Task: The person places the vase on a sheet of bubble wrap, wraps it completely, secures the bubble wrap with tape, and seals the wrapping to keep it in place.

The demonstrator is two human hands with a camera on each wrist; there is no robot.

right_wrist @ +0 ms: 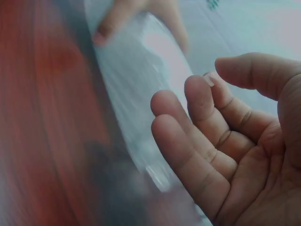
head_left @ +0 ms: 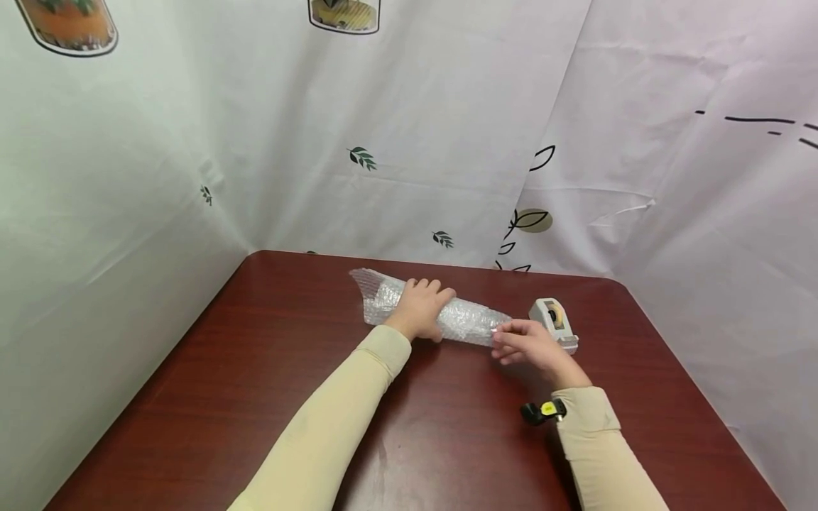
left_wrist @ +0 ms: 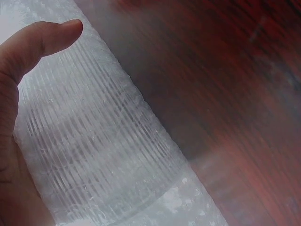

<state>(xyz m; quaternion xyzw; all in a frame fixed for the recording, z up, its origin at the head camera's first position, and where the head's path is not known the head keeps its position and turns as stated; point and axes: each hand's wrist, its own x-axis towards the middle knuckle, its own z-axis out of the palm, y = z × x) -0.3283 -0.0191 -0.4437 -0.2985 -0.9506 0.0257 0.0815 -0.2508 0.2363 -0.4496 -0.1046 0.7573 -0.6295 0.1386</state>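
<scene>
A long bundle of clear bubble wrap (head_left: 473, 321) lies across the far middle of the table, its loose left end flaring up. My left hand (head_left: 422, 307) grips it around the middle from above. In the left wrist view the thumb (left_wrist: 61, 37) lies over the ribbed plastic. Close to the bundle's right end is my right hand (head_left: 527, 344), fingers bent and thumb tip near the index fingertip. A small whitish piece of tape (right_wrist: 209, 81) shows at that index fingertip. What the wrap contains is hidden.
A white tape dispenser (head_left: 554, 325) with a yellowish roll stands just behind and right of my right hand. The dark red wooden table (head_left: 211, 383) meets white printed cloth walls (head_left: 409, 199) at the back and sides. A small black device (head_left: 542, 411) sits at my right cuff.
</scene>
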